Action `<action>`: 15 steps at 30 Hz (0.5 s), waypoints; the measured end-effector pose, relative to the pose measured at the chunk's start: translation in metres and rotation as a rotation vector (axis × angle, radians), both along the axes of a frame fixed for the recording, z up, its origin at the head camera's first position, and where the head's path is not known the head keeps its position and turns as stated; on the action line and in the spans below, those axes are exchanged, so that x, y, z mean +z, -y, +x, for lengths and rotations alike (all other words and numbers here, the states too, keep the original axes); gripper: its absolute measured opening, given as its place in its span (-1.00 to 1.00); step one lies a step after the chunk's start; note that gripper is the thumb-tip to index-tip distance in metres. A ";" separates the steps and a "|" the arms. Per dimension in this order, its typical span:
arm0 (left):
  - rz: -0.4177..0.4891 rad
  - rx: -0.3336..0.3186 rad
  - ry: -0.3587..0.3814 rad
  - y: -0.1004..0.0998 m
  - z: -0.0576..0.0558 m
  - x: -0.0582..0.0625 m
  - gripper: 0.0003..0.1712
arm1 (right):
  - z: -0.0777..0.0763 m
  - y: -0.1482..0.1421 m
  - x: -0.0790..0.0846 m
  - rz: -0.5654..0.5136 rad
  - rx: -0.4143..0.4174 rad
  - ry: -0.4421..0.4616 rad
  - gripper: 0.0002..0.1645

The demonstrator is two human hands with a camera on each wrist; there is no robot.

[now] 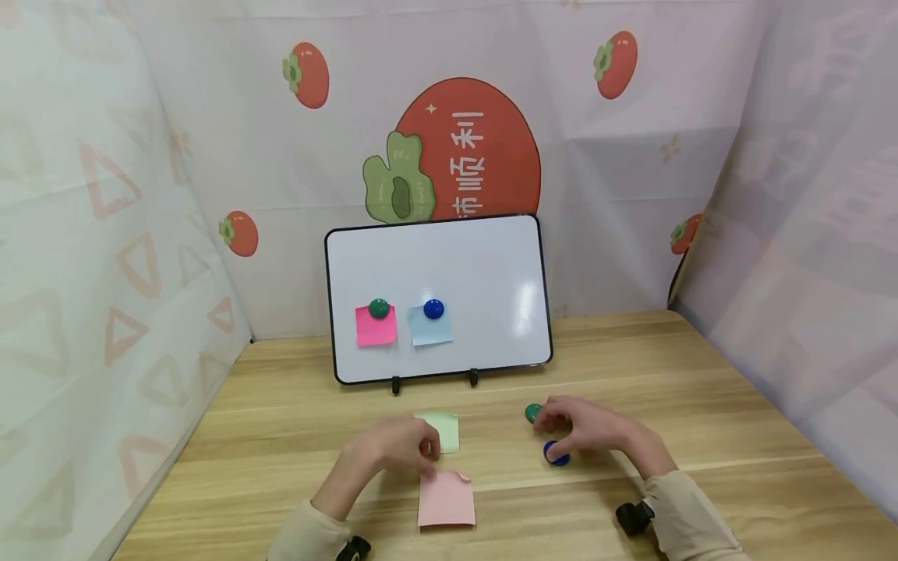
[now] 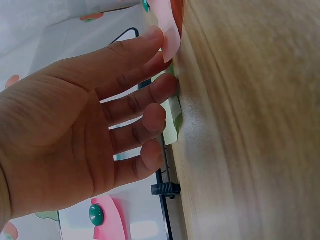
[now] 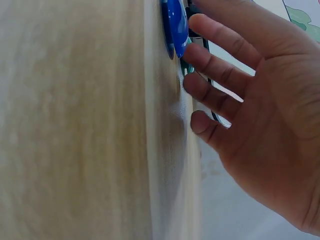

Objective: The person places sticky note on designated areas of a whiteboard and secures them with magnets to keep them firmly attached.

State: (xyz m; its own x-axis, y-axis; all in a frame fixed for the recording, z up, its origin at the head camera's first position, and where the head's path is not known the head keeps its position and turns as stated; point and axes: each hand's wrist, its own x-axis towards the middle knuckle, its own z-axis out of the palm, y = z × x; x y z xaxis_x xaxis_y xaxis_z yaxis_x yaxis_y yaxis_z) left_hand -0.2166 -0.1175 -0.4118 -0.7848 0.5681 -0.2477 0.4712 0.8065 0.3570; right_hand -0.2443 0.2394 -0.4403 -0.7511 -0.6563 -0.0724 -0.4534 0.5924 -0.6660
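Observation:
My left hand point(image 1: 403, 446) is at the upper left corner of a pink sticky note point(image 1: 447, 502), its thumb touching the paper. In the left wrist view that corner curls up beside the thumb, and the fingers bend loosely. A pale green sticky note point(image 1: 449, 431) lies just beyond, partly covered by the hand. My right hand point(image 1: 585, 425) hovers low with thumb and fingers spread. Its thumb touches a round blue magnet point(image 1: 558, 458), and its fingertips are beside a green magnet point(image 1: 533, 412). In the right wrist view the blue magnet point(image 3: 176, 27) sits near the fingertips.
A whiteboard point(image 1: 484, 312) stands on small black feet behind the hands. On it, a green magnet point(image 1: 379, 308) holds a bright pink note point(image 1: 376, 333), and a blue magnet point(image 1: 433, 309) holds a light blue note point(image 1: 431, 332). Printed cloth surrounds the wooden table point(image 1: 281, 436).

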 end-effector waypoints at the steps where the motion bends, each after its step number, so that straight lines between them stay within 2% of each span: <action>1: 0.001 0.001 0.003 0.000 0.000 -0.001 -0.82 | 0.000 0.000 0.000 0.003 0.003 0.014 -0.54; 10: 0.024 0.009 0.051 0.000 0.003 -0.002 -0.78 | 0.003 -0.003 0.009 0.016 0.016 0.125 -0.50; 15: 0.022 0.008 0.057 0.000 0.005 -0.001 -0.77 | 0.003 -0.009 0.009 0.026 0.041 0.145 -0.45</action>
